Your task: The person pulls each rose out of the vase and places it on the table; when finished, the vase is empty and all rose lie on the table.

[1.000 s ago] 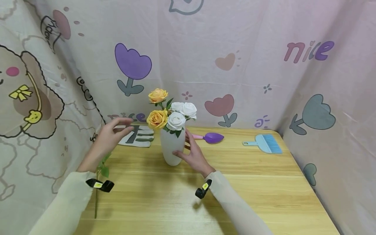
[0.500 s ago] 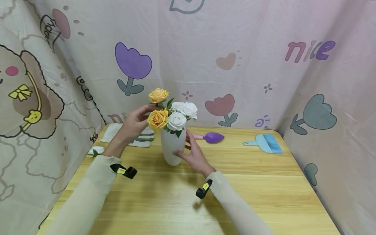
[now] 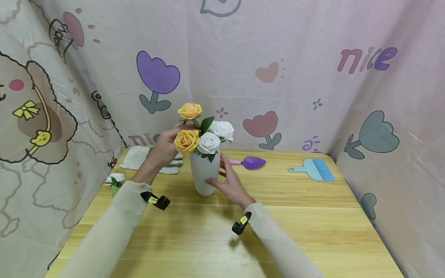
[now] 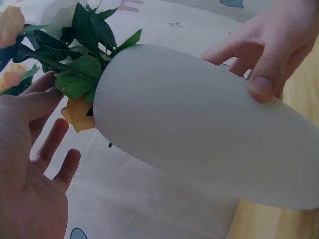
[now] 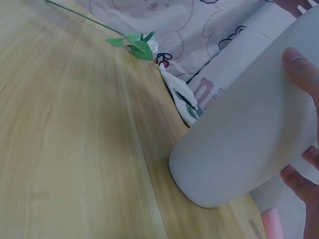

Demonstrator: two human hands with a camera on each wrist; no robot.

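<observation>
A white vase (image 3: 204,175) stands upright on the table with yellow and white roses in it. My right hand (image 3: 232,186) grips the vase's right side, its thumb across the front and the fingers around towards the back. Behind the lower yellow rose (image 3: 186,140), my left hand (image 3: 165,150) reaches in among the stems. Its thumb and forefinger pinch the upper yellow rose (image 3: 189,111) at the leafy stem, just above the vase mouth in the left wrist view; its other fingers are spread. White roses (image 3: 209,143) fill the right side of the bunch.
A single white rose (image 3: 114,177) lies on the table at left, partly hidden by my left sleeve; its long green stem (image 5: 84,17) shows in the right wrist view. Gloves (image 3: 133,157) lie behind my left arm. A purple trowel (image 3: 253,163) and a light blue hand brush (image 3: 318,170) lie at right.
My left hand has moved right and forward from beside the bunch to the yellow rose's stem. The upper yellow rose and its leaf have shifted slightly. My right hand stays on the vase.
</observation>
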